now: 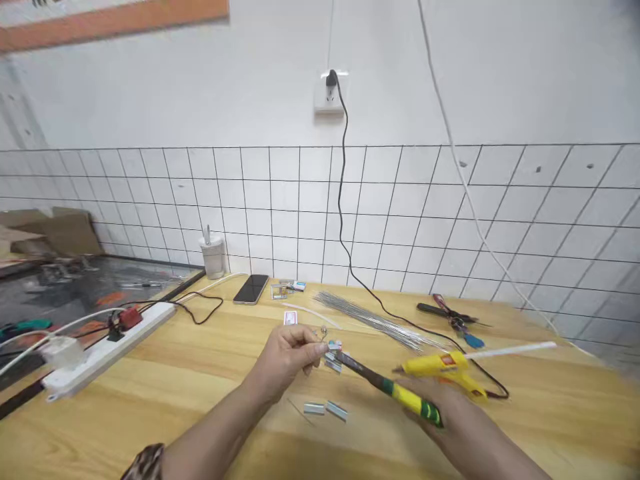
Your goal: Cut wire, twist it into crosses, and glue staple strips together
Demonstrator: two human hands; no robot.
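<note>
My left hand (285, 357) is closed in a pinch, thumb against the fingers, on a thin bent wire (324, 331) whose small curled end sticks up above the fingertips. My right hand (443, 403) is wrapped round the yellow-and-green handles of pliers (367, 375), partly blurred. The pliers' jaws reach left to the left fingertips; whether they grip the wire cannot be made out. Small metal pieces lie around the jaws, partly covered. Nearer to me on the table are two short metal channel pieces (314, 409) and a thin loose wire (301, 412).
A yellow glue gun (435, 364) with a white stick lies beyond my right hand. Behind are a bundle of straight wires (370, 319), cutters (450, 315), a phone (251, 289) and a white cup (213, 257). A power strip (110, 350) runs along the left.
</note>
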